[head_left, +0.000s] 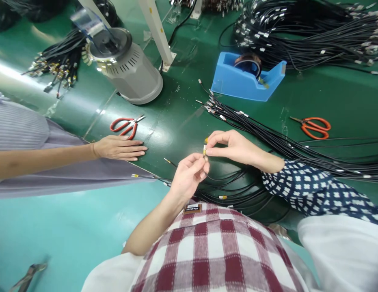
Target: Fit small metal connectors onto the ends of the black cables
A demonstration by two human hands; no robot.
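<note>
In the centre of the frame, the right hand (234, 148) pinches the upper part of a small yellow-and-white cable end (204, 150) between thumb and fingers. Just below, the left hand (187, 176) pinches its lower part with curled fingertips. The two-sided grip probably keeps so small a piece steady and upright. Loose black cables (249, 188) curve beneath the wrists.

Right of centre, a long cable bundle (268, 138) lies with its tips gathered towards the hands, likely for easy picking. Orange-handled snips (315, 126) lie at the right and a blue tape dispenser (246, 83) at the upper right, both seemingly within reach. At the left, another person's hand (120, 148) rests flat beside red-handled cutters (128, 125). A grey round-topped machine (134, 77) stands upper left.

On the checked apron (213, 243), lower centre, a brown-edged label (192, 208) carries upside-down lettering, seemingly ending in "fashion"; the cable tags are too small to read
</note>
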